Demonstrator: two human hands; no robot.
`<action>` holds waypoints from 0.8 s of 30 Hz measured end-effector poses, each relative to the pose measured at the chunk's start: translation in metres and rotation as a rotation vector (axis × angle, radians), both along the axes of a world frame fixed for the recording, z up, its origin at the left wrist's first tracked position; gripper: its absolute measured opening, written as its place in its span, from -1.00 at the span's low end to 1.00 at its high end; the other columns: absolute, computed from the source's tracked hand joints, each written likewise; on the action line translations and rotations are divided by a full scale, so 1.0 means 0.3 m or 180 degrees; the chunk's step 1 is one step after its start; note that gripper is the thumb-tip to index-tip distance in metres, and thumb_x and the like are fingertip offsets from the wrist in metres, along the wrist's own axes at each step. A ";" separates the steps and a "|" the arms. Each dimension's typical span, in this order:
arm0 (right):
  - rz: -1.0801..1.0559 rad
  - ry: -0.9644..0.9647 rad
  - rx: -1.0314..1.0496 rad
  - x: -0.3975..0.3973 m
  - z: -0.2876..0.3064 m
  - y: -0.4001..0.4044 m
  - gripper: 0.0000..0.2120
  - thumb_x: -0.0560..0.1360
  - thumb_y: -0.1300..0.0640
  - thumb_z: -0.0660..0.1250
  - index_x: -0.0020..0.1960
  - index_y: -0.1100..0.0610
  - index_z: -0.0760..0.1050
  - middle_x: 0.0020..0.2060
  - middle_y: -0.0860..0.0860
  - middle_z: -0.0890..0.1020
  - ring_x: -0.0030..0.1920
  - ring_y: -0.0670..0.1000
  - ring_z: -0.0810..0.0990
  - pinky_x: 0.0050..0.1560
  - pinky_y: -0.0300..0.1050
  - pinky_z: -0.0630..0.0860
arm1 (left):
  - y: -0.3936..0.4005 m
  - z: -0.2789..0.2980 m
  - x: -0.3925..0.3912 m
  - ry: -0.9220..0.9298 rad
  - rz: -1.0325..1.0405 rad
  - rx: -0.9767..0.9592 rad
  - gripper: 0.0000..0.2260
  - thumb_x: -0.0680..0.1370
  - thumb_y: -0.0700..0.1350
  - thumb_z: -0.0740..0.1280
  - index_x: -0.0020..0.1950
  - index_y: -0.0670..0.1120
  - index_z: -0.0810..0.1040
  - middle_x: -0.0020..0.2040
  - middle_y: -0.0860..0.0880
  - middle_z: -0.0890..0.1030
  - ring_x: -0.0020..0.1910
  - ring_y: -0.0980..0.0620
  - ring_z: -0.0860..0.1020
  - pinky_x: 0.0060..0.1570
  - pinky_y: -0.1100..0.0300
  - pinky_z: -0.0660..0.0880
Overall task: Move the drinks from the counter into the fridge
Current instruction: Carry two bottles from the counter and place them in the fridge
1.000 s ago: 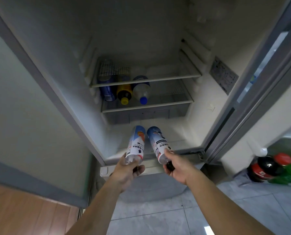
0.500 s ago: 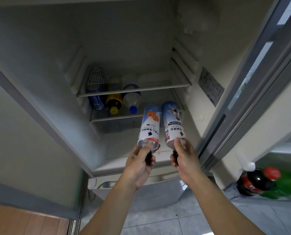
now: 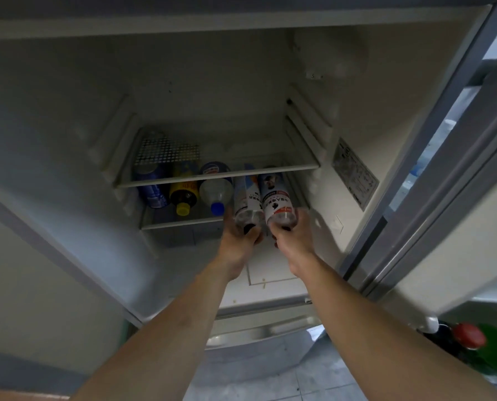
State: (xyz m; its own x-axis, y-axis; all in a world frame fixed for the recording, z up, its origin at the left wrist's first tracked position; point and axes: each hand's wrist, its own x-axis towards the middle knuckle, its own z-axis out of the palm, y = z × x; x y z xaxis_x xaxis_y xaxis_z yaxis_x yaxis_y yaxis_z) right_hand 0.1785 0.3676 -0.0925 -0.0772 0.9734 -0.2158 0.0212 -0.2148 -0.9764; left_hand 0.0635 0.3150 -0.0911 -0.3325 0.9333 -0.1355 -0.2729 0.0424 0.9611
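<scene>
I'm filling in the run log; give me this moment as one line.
left hand grips left bottle | right hand grips right bottle | both partly onto lower shelf | not released

The bottle labels (image 3: pixel 276 198) and wall sticker (image 3: pixel 354 175) are too blurred to read.

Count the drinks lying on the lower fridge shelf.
5, side by side: blue can far left, yellow-capped bottle, blue-capped bottle, then two white-labelled bottles still held by the hands. Others may hide behind.

head view, close, facing down into open fridge (image 3: pixel 342 53).
</scene>
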 end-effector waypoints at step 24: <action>0.1133 -0.2432 0.0759 -0.071 -0.012 0.276 -0.34 0.66 0.17 0.13 0.63 -0.09 -0.12 0.55 0.05 0.29 0.43 0.16 0.41 0.29 -0.11 0.38 | 0.211 0.008 -0.089 0.5188 -0.1355 -0.0878 -0.18 0.55 -0.29 0.25 0.60 -0.10 -0.26 0.57 -0.10 -0.39 -0.06 -0.08 0.52 -0.27 0.14 0.42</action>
